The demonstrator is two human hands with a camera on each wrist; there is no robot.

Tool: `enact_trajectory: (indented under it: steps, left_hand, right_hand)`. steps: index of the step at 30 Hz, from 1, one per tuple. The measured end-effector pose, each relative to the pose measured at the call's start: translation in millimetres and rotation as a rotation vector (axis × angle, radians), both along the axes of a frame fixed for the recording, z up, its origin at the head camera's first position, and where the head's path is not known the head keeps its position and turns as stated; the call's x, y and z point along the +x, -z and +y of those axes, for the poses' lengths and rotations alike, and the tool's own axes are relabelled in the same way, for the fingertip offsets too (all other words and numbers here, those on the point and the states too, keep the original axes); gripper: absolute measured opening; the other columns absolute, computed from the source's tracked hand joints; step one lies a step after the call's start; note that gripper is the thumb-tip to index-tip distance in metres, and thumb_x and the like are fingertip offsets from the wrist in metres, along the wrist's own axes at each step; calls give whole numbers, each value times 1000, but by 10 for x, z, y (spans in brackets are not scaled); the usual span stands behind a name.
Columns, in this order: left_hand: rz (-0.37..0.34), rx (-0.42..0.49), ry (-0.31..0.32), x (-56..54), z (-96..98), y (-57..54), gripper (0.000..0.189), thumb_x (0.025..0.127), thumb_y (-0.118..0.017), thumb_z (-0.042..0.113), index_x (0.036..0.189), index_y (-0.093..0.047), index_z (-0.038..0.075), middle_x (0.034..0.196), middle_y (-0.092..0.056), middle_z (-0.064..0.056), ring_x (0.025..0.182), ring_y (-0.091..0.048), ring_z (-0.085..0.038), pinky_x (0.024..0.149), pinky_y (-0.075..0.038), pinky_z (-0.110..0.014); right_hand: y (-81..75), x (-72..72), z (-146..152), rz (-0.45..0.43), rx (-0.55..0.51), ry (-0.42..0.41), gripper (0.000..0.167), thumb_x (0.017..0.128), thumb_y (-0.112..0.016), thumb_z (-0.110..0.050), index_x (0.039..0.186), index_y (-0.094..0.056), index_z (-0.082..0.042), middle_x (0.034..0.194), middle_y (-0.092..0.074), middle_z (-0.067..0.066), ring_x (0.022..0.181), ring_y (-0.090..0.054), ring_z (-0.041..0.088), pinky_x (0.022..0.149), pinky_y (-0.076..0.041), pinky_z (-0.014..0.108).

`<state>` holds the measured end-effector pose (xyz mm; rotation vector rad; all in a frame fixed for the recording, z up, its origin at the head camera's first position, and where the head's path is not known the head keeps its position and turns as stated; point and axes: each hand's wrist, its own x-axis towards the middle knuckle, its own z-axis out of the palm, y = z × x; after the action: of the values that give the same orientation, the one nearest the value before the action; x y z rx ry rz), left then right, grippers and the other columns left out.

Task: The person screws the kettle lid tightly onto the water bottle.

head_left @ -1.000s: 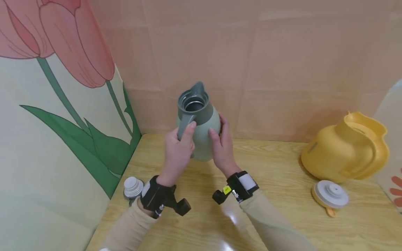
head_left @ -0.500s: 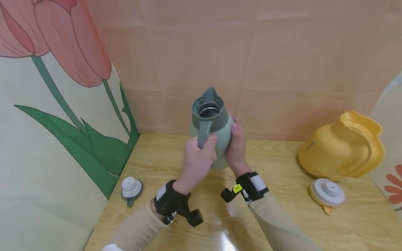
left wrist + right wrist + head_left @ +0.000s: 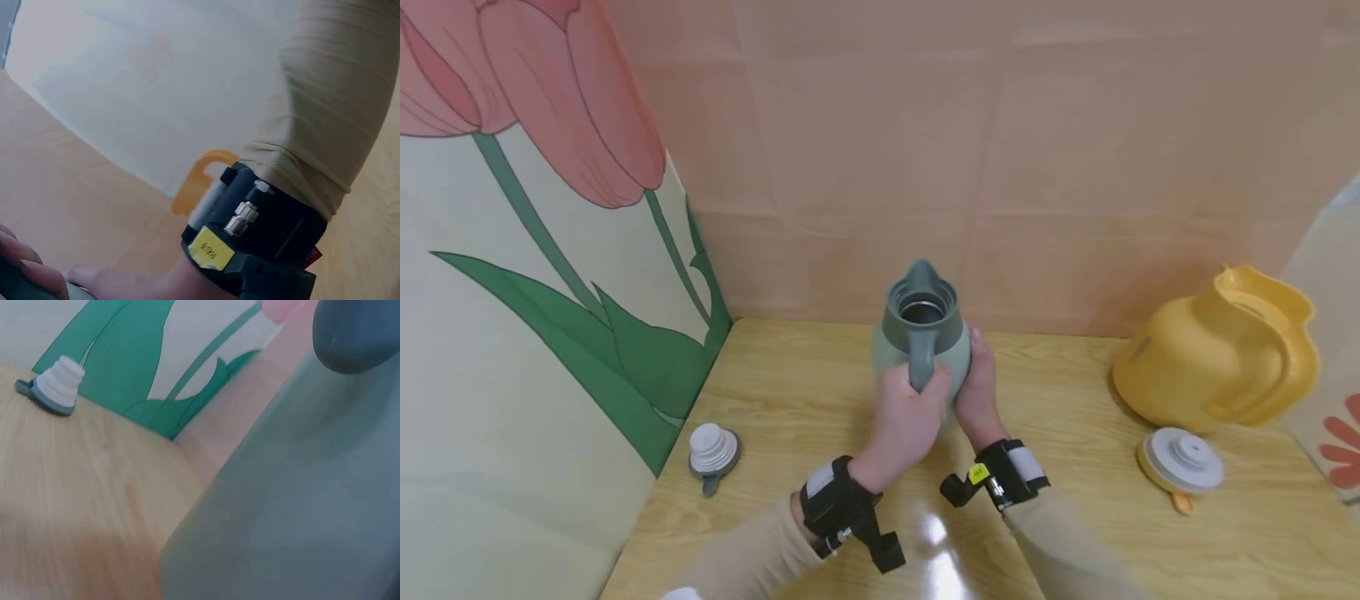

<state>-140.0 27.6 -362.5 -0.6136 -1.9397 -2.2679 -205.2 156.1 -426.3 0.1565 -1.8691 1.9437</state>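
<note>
I've got this green thermos jug [image 3: 899, 335] upright-ish just ahead, well left of the yellow jug [image 3: 1202, 362], my left hand [image 3: 908, 421] wrapped round the grey-green handle [image 3: 922, 358] and my right hand [image 3: 981, 396], nearer that yellow jug, cupping the green body [image 3: 953, 358].

Both forearms [image 3: 756, 537] reached forward and inward, the left hand [image 3: 908, 421] curled in a grip, the right hand [image 3: 979, 396] cupped just beside it.
</note>
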Motion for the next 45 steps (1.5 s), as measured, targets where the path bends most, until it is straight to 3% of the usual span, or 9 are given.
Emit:
enact_trajectory:
  steps: [8,12,20,30,39,42,45]
  left_hand:
    - [11,-64,-116,87,151,269,43,93,-59,6,55,-38,11,44,-36,6,37,-35,-6,38,-30,-23]
    - [30,-72,-123,128,201,369,43,93,-60,5,56,-39,11,46,-36,8,40,-36,-4,40,-31,-21]
    - [20,-88,-95,156,227,460,44,95,-59,5,57,-38,10,46,-34,8,40,-35,-4,42,-31,-21]
    - [-11,-86,-95,180,237,560,42,94,-60,5,57,-40,11,47,-36,8,40,-36,-4,42,-30,-20]
    - [-14,-90,-101,176,255,610,40,93,-61,6,59,-41,12,48,-38,9,42,-38,-3,42,-32,-19]
    - [-24,-85,-72,162,247,605,40,94,-60,6,60,-41,11,49,-38,8,43,-38,-4,44,-32,-19]
    - [-54,-71,13,161,217,592,39,98,-60,10,62,-43,10,49,-40,5,43,-40,-7,45,-34,-20]
  right_hand:
    - [298,84,99,-31,22,-9,54,111,-23,-47,124,-61,-10,113,-61,5,104,-54,21,88,-43,29]
    - [391,111,126,-47,27,5,55,112,-23,-45,124,-58,-4,113,-59,8,103,-53,21,86,-43,27]
    - [513,172,171,-106,85,20,59,113,-20,-41,139,-51,2,128,-57,14,114,-52,18,92,-41,25]
    - [639,192,233,-216,124,31,62,112,-15,-42,142,-51,-1,129,-58,18,112,-51,21,94,-39,31]
    - [701,192,237,-204,132,32,61,113,-14,-39,145,-49,-2,137,-56,20,122,-50,25,100,-37,33]
    - [700,199,255,-217,156,25,63,112,-12,-42,147,-48,-3,142,-54,18,127,-49,27,106,-36,38]
    - [682,207,278,-255,181,19,68,111,-11,-50,149,-46,-6,144,-53,16,130,-48,28,109,-34,45]
